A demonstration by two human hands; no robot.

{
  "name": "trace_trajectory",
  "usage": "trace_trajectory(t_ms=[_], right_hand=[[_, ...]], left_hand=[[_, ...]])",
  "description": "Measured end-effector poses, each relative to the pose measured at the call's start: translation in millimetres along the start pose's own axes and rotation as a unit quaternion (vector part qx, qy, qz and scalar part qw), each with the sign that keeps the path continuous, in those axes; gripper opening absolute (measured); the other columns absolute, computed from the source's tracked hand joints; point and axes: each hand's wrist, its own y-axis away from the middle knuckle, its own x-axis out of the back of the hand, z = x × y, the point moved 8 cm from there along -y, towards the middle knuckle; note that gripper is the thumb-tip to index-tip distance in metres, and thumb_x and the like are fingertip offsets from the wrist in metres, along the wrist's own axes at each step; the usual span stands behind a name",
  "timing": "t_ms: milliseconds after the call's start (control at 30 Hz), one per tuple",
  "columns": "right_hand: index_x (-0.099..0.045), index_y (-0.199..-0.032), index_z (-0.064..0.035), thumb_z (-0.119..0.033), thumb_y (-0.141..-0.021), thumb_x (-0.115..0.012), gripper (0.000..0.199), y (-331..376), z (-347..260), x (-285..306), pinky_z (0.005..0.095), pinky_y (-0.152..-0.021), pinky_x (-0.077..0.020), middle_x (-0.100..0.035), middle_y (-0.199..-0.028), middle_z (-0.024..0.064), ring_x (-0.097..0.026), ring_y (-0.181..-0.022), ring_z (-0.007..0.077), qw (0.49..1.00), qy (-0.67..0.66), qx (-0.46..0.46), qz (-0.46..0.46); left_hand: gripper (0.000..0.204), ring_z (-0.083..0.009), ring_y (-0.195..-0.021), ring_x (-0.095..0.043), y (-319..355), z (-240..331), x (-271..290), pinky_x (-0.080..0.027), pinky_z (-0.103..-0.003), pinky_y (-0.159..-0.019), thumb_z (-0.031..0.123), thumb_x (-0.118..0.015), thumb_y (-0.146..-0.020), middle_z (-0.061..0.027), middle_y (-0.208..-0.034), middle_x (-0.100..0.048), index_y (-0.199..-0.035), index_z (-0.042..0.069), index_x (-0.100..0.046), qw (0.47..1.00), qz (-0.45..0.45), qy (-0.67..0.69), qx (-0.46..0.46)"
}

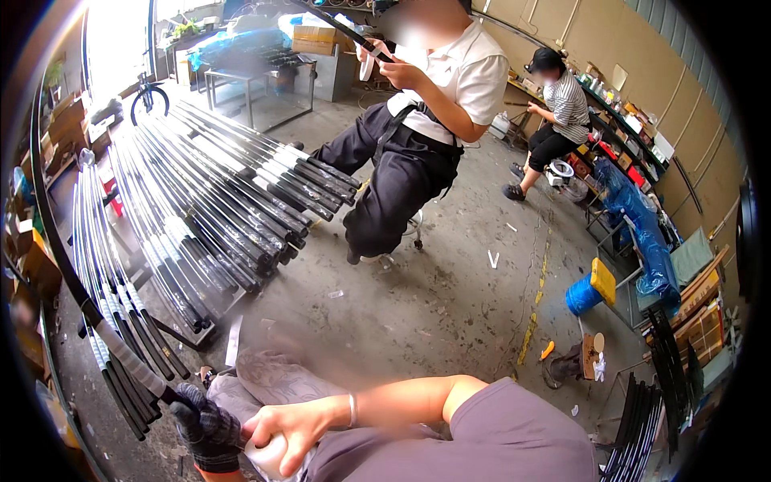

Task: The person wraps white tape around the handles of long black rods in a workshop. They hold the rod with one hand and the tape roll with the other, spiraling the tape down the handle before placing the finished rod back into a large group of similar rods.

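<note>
My left hand [207,427], in a dark knit glove, is closed around the lower end of a long black pole [66,269]. Just above the glove a pale wrapped band [132,359] covers part of the pole, which runs up along the left side of the view. Beside the glove, my bare right hand [293,422] grips a white roll [269,456], which looks like tape; its lower part is cut off by the hand and clothing. Several similar black poles [128,406] with pale bands lie close to the left of my glove.
A large bundle of poles [233,233] rests on a stand ahead left. Facing me, a seated co-worker [426,104] holds another black pole [345,30]. A second person [554,112] is by the right-hand shelves. A blue and yellow spool [592,287] and more rods [634,430] are at right.
</note>
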Motion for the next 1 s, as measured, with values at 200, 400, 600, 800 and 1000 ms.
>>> trace_trajectory(t_ms=[200, 400, 600, 800, 1000], right_hand=[[-0.054, -0.065, 0.0013, -0.031, -0.06, -0.079, 0.041, 1.4, 8.3, 14.3, 0.042, -0.064, -0.0436, -0.052, -0.077, 0.016, -0.054, -0.073, 0.0345, 0.973, 0.221, -0.066, 0.029], [-0.053, -0.063, 0.0036, -0.03, -0.06, -0.077, 0.042, -3.2, 1.8, 1.6, 0.0394, -0.061, -0.0435, -0.055, -0.074, 0.0168, -0.054, -0.066, 0.0303, 0.999, -0.006, 0.007, -0.039], [-0.051, -0.065, 0.0031, -0.028, -0.066, -0.076, 0.041, 4.3, 19.8, 22.1, 0.0395, -0.065, -0.0436, -0.053, -0.079, 0.0156, -0.053, -0.074, 0.0312, 0.99, 0.106, -0.085, 0.046], [-0.052, -0.065, 0.0014, -0.028, -0.067, -0.076, 0.038, 1.1, 10.9, 9.6, 0.0401, -0.062, -0.0434, -0.052, -0.077, 0.0154, -0.054, -0.07, 0.031, 0.988, 0.144, -0.031, -0.046], [-0.066, -0.088, 0.0006, -0.017, -0.078, -0.074, 0.022, -20.2, 0.8, 50.0, 0.0312, -0.067, -0.0498, -0.061, -0.086, 0.0087, -0.059, -0.08, 0.0175, 0.971, 0.193, -0.137, 0.034]], left_hand=[[0.039, -0.0087, -0.039, -0.035, -5.6, 10.3, -17.3, -0.029, -0.026, -0.037, 0.053, -0.056, -0.095, 0.0079, -0.054, -0.04, -0.108, 0.017, -0.059, 0.968, 0.101, -0.202, -0.112], [0.042, -0.0097, -0.045, -0.042, 7.0, 6.7, -43.7, -0.036, -0.026, -0.044, 0.055, -0.053, -0.095, 0.0054, -0.056, -0.044, -0.107, 0.015, -0.058, 0.99, -0.096, 0.102, 0.03], [0.045, -0.0111, -0.073, -0.055, 13.7, -16.5, 4.7, -0.048, -0.028, -0.066, 0.042, -0.059, -0.097, 0.0008, -0.086, -0.058, -0.125, 0.008, -0.05, 0.962, 0.098, -0.205, -0.153], [0.04, -0.0106, -0.073, -0.054, 18.4, -8.1, -10.7, -0.047, -0.027, -0.066, 0.042, -0.054, -0.099, 0.0009, -0.085, -0.058, -0.121, 0.009, -0.053, 0.988, 0.034, -0.15, -0.019], [0.03, -0.0134, -0.068, -0.056, -17.2, 18.8, -22.2, -0.049, -0.031, -0.062, 0.03, -0.061, -0.096, -0.0026, -0.086, -0.06, -0.113, 0.005, -0.059, 0.971, 0.191, -0.138, -0.048]])
